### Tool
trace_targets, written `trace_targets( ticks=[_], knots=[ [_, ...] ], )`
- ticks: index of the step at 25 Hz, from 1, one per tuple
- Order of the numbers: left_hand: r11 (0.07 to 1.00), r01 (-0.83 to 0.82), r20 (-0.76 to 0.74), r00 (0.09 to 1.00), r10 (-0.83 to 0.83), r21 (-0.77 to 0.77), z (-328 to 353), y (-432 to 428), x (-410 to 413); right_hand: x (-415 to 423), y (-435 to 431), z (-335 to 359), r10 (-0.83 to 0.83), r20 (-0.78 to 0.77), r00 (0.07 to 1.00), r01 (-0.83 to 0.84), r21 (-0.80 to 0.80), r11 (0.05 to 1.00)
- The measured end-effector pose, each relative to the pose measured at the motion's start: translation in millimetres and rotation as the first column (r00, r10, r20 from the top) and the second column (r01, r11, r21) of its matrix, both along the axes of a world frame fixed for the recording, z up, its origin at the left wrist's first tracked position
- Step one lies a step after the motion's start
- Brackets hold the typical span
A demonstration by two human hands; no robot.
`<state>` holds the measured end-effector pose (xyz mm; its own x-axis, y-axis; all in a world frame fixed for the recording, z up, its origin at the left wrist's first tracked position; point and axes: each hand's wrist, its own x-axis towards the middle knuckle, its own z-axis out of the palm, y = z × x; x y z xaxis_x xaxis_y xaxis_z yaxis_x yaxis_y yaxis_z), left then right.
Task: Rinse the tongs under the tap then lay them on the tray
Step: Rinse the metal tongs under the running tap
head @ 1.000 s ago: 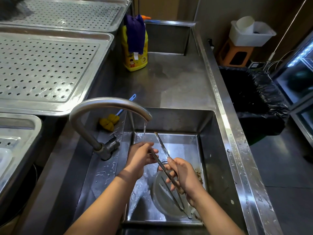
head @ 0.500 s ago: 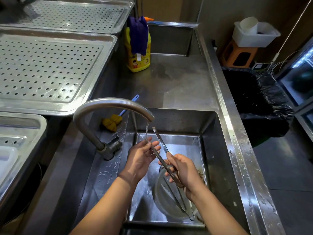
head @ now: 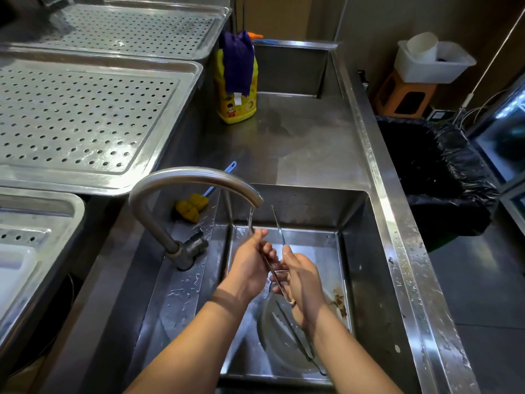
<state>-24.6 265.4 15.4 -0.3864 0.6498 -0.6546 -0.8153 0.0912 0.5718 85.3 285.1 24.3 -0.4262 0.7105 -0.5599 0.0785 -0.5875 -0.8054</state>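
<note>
Bare forearms (head: 199, 336) rise from the lower frame edge to an unadorned left hand (head: 250, 268) and a right hand (head: 304, 282) wearing what looks like a thin ring (head: 293, 302).

Right hand (head: 304, 280) gripping tongs (head: 277, 223), tap (head: 193, 177) running

Tongs (head: 278, 226) under the tap (head: 196, 177), over the sink (head: 315, 207); tray (head: 85, 115) behind-left, bin (head: 426, 166) right.

No text readable. Yellow bottle (head: 246, 108) on the surface (head: 306, 149) bears a cartoon-figure label (head: 231, 108); the lettering is too small to make out.
</note>
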Motion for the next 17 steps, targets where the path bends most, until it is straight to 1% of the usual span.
trace_targets(
  ticks=[1,2,3,4,5,8,10,13,15,17],
  knots=[
    [0.999,0.024,-0.090,0.996,-0.027,-0.036,-4.2,-1.5,2.4,-6.2,-0.1,0.0,-0.010,0.008,1.000,0.010,0.010,1.000],
    [0.995,0.049,-0.225,0.972,-0.068,-0.088,-7.7,-3.2,2.8,-11.0,0.5,-0.8,-0.019,0.014,1.000,0.018,0.020,1.000],
    [0.985,0.073,-0.358,0.925,-0.126,-0.156,-10.9,-5.3,0.2,-14.7,1.2,-1.7,-0.025,0.009,1.000,0.024,0.026,0.999],
    [0.976,0.088,-0.428,0.888,-0.167,-0.198,-13.3,-7.5,-4.5,-17.8,2.3,-2.1,-0.019,-0.002,1.000,0.019,0.029,0.999],
    [0.974,0.098,-0.443,0.878,-0.181,-0.205,-11.3,-9.4,-9.6,-21.1,3.1,-2.3,-0.001,-0.017,1.000,0.002,0.031,1.000],
    [0.983,0.065,-0.425,0.896,-0.133,-0.171,-11.0,-12.2,-24.4,-29.3,2.7,-5.7,0.048,-0.083,0.995,-0.046,0.030,0.998],
    [0.987,0.044,-0.449,0.887,-0.110,-0.154,-12.0,-11.6,-28.2,-28.7,0.0,-11.1,0.080,-0.109,0.991,-0.079,0.015,0.997],
    [0.987,0.049,-0.478,0.870,-0.117,-0.153,-9.6,-12.5,-27.2,-19.8,-7.6,-20.2,0.129,-0.138,0.982,-0.131,-0.008,0.991],
    [0.987,0.085,-0.414,0.900,-0.134,-0.135,-11.3,-18.2,-20.2,-17.0,-10.8,-22.1,0.116,-0.129,0.985,-0.115,0.013,0.993],
    [0.986,0.149,-0.332,0.929,-0.164,-0.071,-15.6,-30.3,-8.7,-16.7,-11.6,-20.3,0.101,-0.080,0.992,-0.095,0.073,0.993]
  ],
)
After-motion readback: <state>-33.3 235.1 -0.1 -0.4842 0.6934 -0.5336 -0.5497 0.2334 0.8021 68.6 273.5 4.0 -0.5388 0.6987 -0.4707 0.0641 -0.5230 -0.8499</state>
